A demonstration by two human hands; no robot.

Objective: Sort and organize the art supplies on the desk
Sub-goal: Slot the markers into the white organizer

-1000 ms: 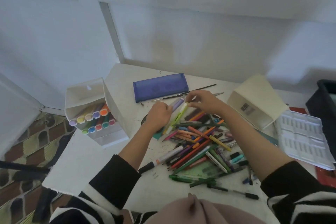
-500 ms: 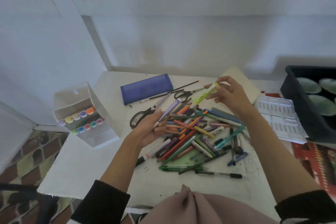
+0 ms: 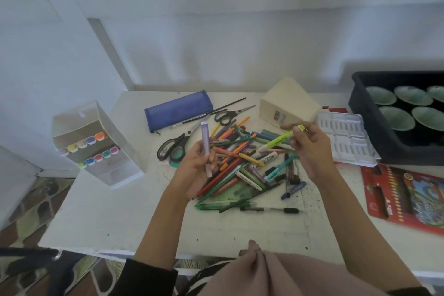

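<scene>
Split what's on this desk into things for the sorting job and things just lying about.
For the job: purple marker, green highlighter, pen pile, marker rack, blue pencil case, scissors.
Lying about: black tub of bowls, plastic insert tray.

A white tabletop (image 3: 96,218) is carrying a many-coloured pile of pens (image 3: 240,166). Over the pile, a lilac marker (image 3: 205,137) and a yellow-green highlighter (image 3: 278,140) are showing. Left of the pile, a blue pencil case (image 3: 177,109) and pastel marker caps (image 3: 91,140) are sitting. Right of the pile, a red patterned pencil box (image 3: 406,197) and a black tray (image 3: 367,127) of pale green bowls (image 3: 394,118) are lying
</scene>
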